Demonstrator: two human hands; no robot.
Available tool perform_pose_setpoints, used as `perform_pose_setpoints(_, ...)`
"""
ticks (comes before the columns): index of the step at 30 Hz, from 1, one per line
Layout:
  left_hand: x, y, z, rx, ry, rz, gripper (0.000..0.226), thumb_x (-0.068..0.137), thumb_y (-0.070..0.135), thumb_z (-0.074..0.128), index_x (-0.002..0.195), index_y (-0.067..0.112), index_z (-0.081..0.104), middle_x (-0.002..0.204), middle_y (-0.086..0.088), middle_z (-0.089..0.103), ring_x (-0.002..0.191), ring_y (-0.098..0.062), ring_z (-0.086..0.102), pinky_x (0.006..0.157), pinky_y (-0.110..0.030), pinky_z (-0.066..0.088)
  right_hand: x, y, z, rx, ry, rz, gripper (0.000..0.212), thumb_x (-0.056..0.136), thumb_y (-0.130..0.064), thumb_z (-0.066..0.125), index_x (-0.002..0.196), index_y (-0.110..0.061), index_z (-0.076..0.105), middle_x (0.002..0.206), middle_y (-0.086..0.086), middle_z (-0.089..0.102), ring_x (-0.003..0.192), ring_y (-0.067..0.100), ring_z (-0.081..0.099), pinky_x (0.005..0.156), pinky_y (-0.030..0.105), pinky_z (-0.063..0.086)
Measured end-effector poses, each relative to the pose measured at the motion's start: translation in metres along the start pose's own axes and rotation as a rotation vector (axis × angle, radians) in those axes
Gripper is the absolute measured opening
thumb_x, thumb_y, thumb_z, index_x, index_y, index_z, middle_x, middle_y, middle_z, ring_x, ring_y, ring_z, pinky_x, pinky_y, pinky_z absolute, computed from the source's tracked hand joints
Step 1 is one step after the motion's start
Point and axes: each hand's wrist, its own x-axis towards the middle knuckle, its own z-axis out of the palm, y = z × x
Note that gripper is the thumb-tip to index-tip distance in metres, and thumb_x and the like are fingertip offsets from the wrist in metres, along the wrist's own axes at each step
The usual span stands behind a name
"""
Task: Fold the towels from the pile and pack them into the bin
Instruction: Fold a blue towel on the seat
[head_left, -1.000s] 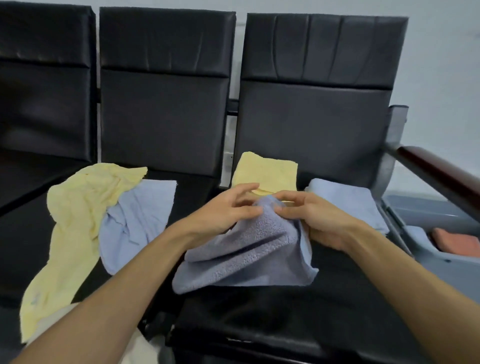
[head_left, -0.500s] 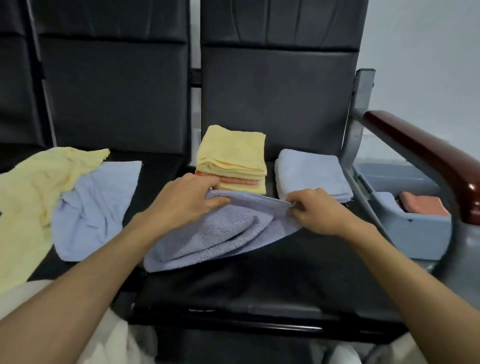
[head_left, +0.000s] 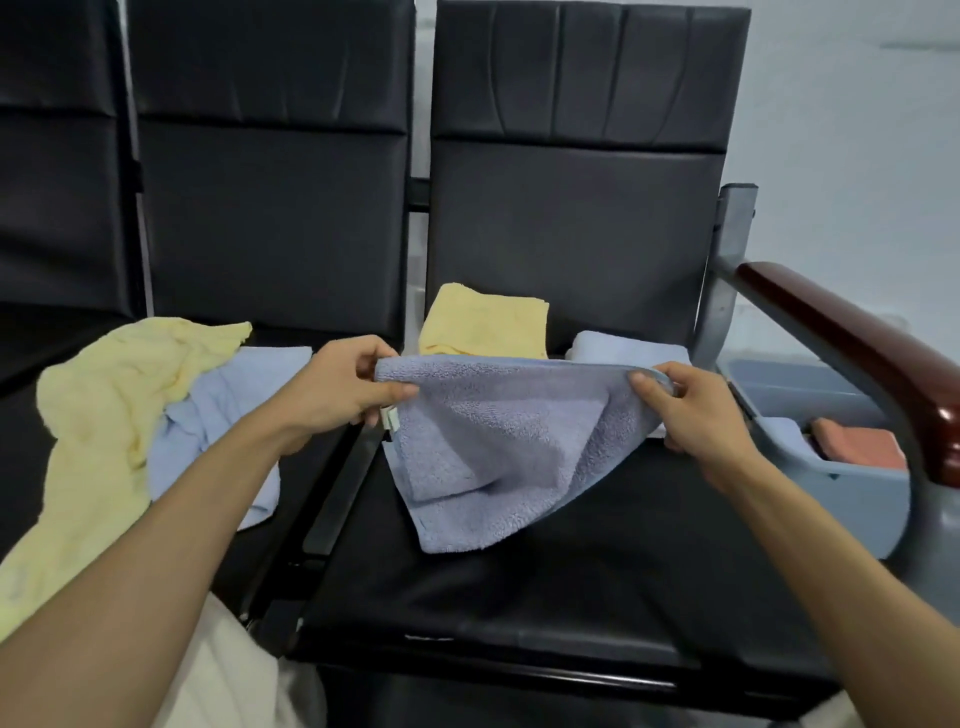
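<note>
- The left hand (head_left: 337, 387) pinched one upper corner of a lavender towel (head_left: 498, 441), thumb on its near face and fingers curled behind.
- The right hand (head_left: 693, 413) pinched the opposite upper corner the same way.
- Both forearms reached forward, holding the towel's top edge stretched level between the hands.
- The towel hung doubled, its lower end resting on the black seat (head_left: 519, 597).
- Behind it, a folded yellow stack (head_left: 485, 325) sat just beside a folded pale blue towel (head_left: 623, 348).
- On the next seat to the left, a loose yellow towel (head_left: 104, 405) overlapped a loose blue towel (head_left: 218, 415).
- Beyond the armrest (head_left: 831, 332) on the right, a grey bin (head_left: 841, 473) held a folded orange towel (head_left: 857, 441).
</note>
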Motion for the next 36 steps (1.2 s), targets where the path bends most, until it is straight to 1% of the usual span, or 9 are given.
perform_pose_setpoints(4, 0.005, 0.001, 0.007, -0.178, 0.101, -0.113, 0.013, 0.086, 0.009, 0.070, 0.096, 0.002, 0.065, 0.066, -0.006, 0.065, 0.046, -0.014, 0.056, 0.048, -0.024, 0.049, 0.009, -0.011, 0.004, 0.108, -0.007, 0.016, 0.013, 0.092, -0.017, 0.064, 0.079, -0.017, 0.068, 0.075, 0.008, 0.062, 0.058, 0.020, 0.056, 0.047, 0.031, 0.051)
perform_pose_setpoints(7, 0.020, 0.015, 0.008, -0.228, 0.230, -0.076, 0.006, 0.092, 0.007, 0.063, 0.097, 0.003, 0.064, 0.091, -0.015, 0.072, 0.075, -0.018, 0.072, 0.074, -0.031, 0.059, 0.020, -0.035, 0.001, 0.252, 0.025, -0.018, 0.012, 0.092, -0.010, 0.062, 0.082, -0.013, 0.069, 0.081, 0.010, 0.063, 0.076, 0.022, 0.060, 0.059, 0.041, 0.061)
perform_pose_setpoints(9, 0.030, 0.033, 0.004, -0.223, 0.334, 0.020, 0.004, 0.092, 0.007, 0.063, 0.095, 0.009, 0.064, 0.094, -0.010, 0.072, 0.086, -0.018, 0.072, 0.081, -0.031, 0.058, 0.028, -0.054, -0.007, 0.316, 0.067, -0.083, 0.015, 0.093, -0.009, 0.061, 0.081, -0.014, 0.068, 0.076, 0.005, 0.062, 0.076, 0.020, 0.060, 0.064, 0.037, 0.062)
perform_pose_setpoints(15, 0.017, 0.072, -0.020, -0.019, 0.500, 0.206, 0.002, 0.092, 0.020, 0.065, 0.092, 0.018, 0.065, 0.083, 0.011, 0.066, 0.076, -0.001, 0.062, 0.064, -0.015, 0.046, 0.027, -0.088, -0.042, 0.093, 0.116, -0.336, 0.010, 0.092, -0.019, 0.063, 0.086, -0.016, 0.070, 0.081, -0.003, 0.068, 0.076, 0.007, 0.059, 0.069, 0.014, 0.048)
perform_pose_setpoints(19, -0.005, 0.057, -0.026, 0.083, 0.296, 0.154, 0.007, 0.093, 0.023, 0.062, 0.090, 0.016, 0.061, 0.086, 0.003, 0.064, 0.079, -0.011, 0.058, 0.071, -0.027, 0.049, 0.006, -0.081, -0.053, -0.126, -0.087, -0.405, 0.009, 0.092, -0.018, 0.064, 0.087, -0.013, 0.071, 0.081, 0.002, 0.069, 0.073, 0.005, 0.057, 0.070, 0.022, 0.046)
perform_pose_setpoints(24, -0.039, 0.027, -0.018, 0.199, -0.296, 0.029, 0.014, 0.094, 0.014, 0.060, 0.086, 0.009, 0.050, 0.070, 0.003, 0.047, 0.063, -0.005, 0.045, 0.063, -0.024, 0.040, -0.033, -0.053, -0.056, -0.278, -0.653, -0.236, 0.014, 0.092, -0.017, 0.064, 0.078, -0.016, 0.069, 0.067, -0.015, 0.062, 0.063, -0.004, 0.052, 0.063, 0.011, 0.041)
perform_pose_setpoints(28, -0.053, 0.008, -0.008, 0.188, -0.604, -0.154, 0.015, 0.094, 0.012, 0.061, 0.100, -0.001, 0.056, 0.073, 0.005, 0.056, 0.067, -0.005, 0.056, 0.065, -0.022, 0.049, -0.052, -0.014, -0.037, -0.383, -0.912, -0.086, 0.018, 0.094, -0.023, 0.062, 0.083, -0.010, 0.067, 0.074, 0.001, 0.056, 0.069, 0.011, 0.052, 0.063, 0.028, 0.047)
perform_pose_setpoints(31, -0.049, -0.001, -0.003, 0.154, -0.679, -0.221, 0.018, 0.094, 0.013, 0.061, 0.101, -0.003, 0.055, 0.073, 0.003, 0.055, 0.068, -0.007, 0.055, 0.065, -0.023, 0.049, -0.056, -0.003, -0.029, -0.346, -0.970, -0.027, 0.018, 0.094, -0.022, 0.061, 0.086, -0.008, 0.067, 0.077, 0.005, 0.058, 0.069, 0.015, 0.060, 0.058, 0.028, 0.054)
perform_pose_setpoints(36, -0.030, -0.013, 0.009, 0.116, -0.596, -0.266, 0.003, 0.094, 0.014, 0.061, 0.093, 0.012, 0.059, 0.070, 0.008, 0.064, 0.068, -0.006, 0.063, 0.066, -0.027, 0.051, -0.033, 0.011, -0.020, -0.380, -0.898, -0.004, 0.018, 0.093, -0.026, 0.063, 0.085, -0.011, 0.068, 0.087, 0.014, 0.065, 0.079, 0.026, 0.068, 0.058, 0.031, 0.058)
